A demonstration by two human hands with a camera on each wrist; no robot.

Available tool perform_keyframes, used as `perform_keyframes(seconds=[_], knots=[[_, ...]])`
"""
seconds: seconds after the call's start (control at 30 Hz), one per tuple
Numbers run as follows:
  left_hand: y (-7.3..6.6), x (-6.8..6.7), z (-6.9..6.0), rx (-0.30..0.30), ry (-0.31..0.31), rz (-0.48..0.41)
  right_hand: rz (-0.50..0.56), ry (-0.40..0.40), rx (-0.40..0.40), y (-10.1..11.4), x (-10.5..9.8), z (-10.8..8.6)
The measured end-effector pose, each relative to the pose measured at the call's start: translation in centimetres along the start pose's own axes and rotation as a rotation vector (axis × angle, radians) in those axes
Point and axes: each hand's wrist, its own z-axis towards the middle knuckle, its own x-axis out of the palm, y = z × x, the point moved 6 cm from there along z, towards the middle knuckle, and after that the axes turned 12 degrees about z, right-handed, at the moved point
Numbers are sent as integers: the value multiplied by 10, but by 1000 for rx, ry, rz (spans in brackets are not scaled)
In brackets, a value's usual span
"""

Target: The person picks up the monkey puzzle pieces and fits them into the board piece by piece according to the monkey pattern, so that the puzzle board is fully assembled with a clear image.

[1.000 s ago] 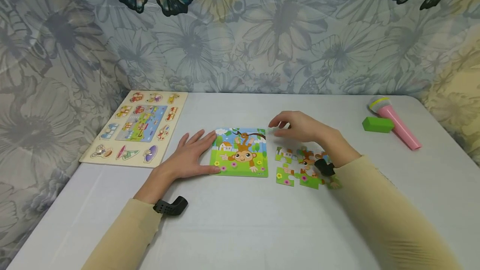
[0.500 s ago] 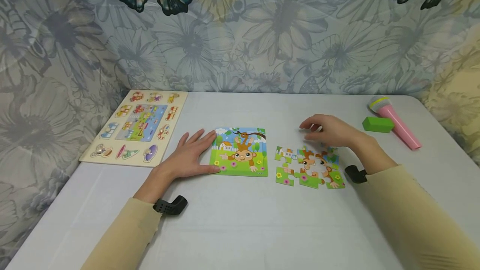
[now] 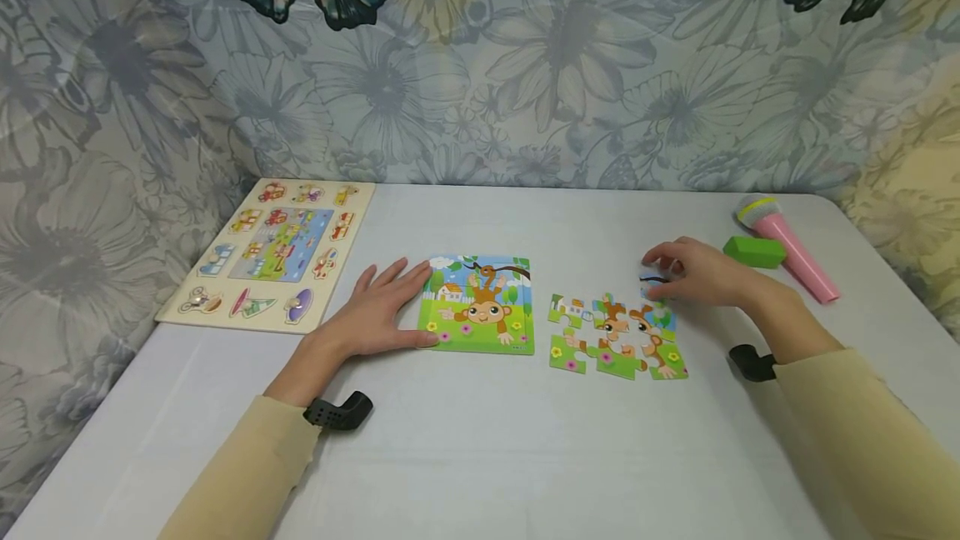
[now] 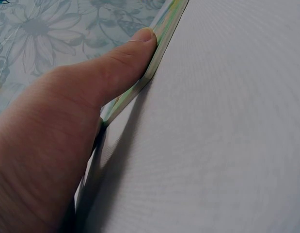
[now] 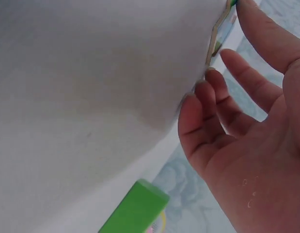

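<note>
My left hand (image 3: pixel 384 319) lies with spread fingers along the left side of a square monkey picture puzzle (image 3: pixel 480 305). Its thumb (image 4: pixel 140 41) rests on the puzzle's near edge in the left wrist view. To the right, several loose jigsaw pieces (image 3: pixel 617 363) form a partly joined monkey picture on the table. At their far right corner, my right hand (image 3: pixel 705 275) is over a piece with a dark branch (image 3: pixel 651 279). Thumb and index finger stand apart on either side of it, and the thumb touches a green part. The other fingers bend loosely, partly hiding the piece.
A cream board puzzle (image 3: pixel 172 307) with vehicle and toy pictures lies at the left. A green block (image 3: pixel 753 252) and a pink toy microphone (image 3: pixel 802 263) lie beyond my right hand. The white table (image 3: pixel 480 457) meets a floral backdrop (image 3: pixel 570 65).
My right hand has moved right, from beside the square puzzle's far right corner to the far right of the loose pieces, where the branch piece now shows. The left hand has stayed in place.
</note>
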Motion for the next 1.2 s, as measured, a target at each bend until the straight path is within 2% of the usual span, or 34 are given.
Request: perform_keyframes(seconds=[0.33, 0.63, 0.93, 1.2], knots=[[0, 0, 1, 1, -5, 5, 36, 34, 9, -2, 4, -1], [0, 0, 1, 11, -8, 4, 42, 18, 11, 0, 2, -4], [1, -2, 2, 10, -10, 2, 42, -38, 28, 1, -2, -6], [2, 1, 1, 8, -8, -6, 86, -21, -3, 10, -10, -1]])
